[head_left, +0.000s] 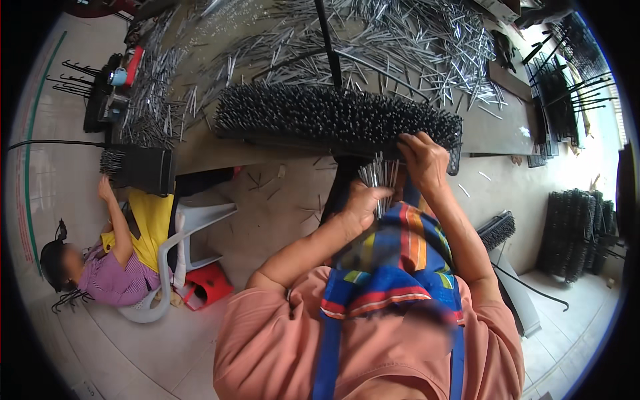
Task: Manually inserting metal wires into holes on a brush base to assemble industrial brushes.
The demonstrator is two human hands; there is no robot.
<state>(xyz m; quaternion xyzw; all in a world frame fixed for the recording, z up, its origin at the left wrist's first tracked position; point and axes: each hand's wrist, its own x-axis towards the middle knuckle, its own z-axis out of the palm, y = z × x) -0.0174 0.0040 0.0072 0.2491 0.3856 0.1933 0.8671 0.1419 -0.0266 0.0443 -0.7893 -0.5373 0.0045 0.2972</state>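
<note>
Closed around a bunch of thin silvery metal rods (380, 172) is my left hand (363, 205), held low in front of the table edge. Just above it stands a long black rack (333, 115), densely packed with short, dark upright pins. My right hand (427, 159) pinches at the rack's near side, toward its right end. Its fingertips touch the pins there, and they hide whatever is between them. A thin black rod frame (333, 63) rises behind the middle of the rack.
Loose metal rods (413, 40) cover much of the table (493, 133). On the left, a co-worker (127, 270) sits on a grey plastic chair (167, 267), one hand at another black rack (143, 170). A red container (207, 287) is on the floor. Dark racks (573, 233) are stacked at right.
</note>
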